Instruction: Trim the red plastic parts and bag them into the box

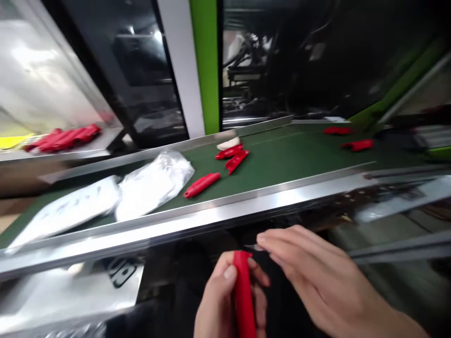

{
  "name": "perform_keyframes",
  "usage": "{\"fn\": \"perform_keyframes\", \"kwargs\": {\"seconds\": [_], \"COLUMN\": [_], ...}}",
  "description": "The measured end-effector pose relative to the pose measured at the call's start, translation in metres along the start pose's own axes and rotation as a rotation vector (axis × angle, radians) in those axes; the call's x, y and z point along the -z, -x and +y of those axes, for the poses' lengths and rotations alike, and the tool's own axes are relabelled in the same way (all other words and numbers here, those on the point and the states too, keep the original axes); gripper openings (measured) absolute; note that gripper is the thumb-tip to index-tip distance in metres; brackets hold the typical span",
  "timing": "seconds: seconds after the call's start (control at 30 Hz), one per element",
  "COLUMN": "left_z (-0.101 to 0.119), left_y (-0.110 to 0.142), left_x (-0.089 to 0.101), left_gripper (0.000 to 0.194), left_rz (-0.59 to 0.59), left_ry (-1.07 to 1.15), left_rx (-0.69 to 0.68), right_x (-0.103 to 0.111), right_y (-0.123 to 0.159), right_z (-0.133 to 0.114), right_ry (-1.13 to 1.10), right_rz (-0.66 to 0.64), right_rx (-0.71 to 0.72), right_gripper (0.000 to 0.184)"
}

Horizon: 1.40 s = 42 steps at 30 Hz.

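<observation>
1. Head view, near part: left hand [225, 305] is closed around a long red plastic part [244, 295], held upright below the near rail of the belt.
2. Right hand [317, 277] has its fingers pressed together on a thin metal blade [254, 247], whose tip is touching or just beside the top end of the part.
3. To do this well, I judge the part should be gripped firmly, with the blade moved away from the holding thumb.
4. Head view, far part: on the green conveyor belt [282, 159] I count five more red parts, three near the middle and two far right.
5. Two white plastic bags [151, 185] lie at left, and one small white piece [228, 143] near the far rail.
6. Pile of red parts [65, 137] lies far left; their number I cannot tell.
</observation>
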State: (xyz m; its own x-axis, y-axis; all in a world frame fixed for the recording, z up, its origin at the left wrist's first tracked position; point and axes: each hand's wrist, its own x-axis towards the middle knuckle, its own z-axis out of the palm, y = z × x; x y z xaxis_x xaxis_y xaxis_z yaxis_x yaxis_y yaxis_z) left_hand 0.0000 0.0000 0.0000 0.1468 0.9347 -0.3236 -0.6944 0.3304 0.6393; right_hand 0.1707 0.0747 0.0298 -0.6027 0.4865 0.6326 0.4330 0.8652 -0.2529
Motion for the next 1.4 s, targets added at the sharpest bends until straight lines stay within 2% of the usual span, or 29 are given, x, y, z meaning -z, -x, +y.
{"fn": "perform_keyframes", "kwargs": {"seconds": [0.13,0.77,1.1,1.2,1.4], "left_z": [0.002,0.004,0.017,0.022,0.030], "left_y": [0.001,0.002,0.001,-0.002,-0.010], "left_x": [-0.006,0.003,0.000,-0.001,-0.001], "left_gripper": [0.030,0.029,0.030,0.027,0.024], "left_rz": [0.020,0.037,0.142,0.153,0.093], "left_ry": [0.025,-0.039,-0.026,-0.053,-0.030], "left_rx": [-0.034,-0.086,-0.099,-0.148,-0.241], "right_x": [-0.008,-0.019,-0.023,-0.026,-0.028], "right_y": [0.001,-0.003,0.007,0.012,0.027], "right_z": [-0.003,-0.007,-0.015,-0.019,-0.021], "right_ry": [-0.007,0.005,-0.012,-0.017,-0.025], "right_rz": [-0.020,-0.015,-0.041,-0.061,-0.094], "right_rx": [0.054,0.078,0.145,0.134,0.165], "right_gripper": [0.037,0.036,0.042,0.041,0.033]}}
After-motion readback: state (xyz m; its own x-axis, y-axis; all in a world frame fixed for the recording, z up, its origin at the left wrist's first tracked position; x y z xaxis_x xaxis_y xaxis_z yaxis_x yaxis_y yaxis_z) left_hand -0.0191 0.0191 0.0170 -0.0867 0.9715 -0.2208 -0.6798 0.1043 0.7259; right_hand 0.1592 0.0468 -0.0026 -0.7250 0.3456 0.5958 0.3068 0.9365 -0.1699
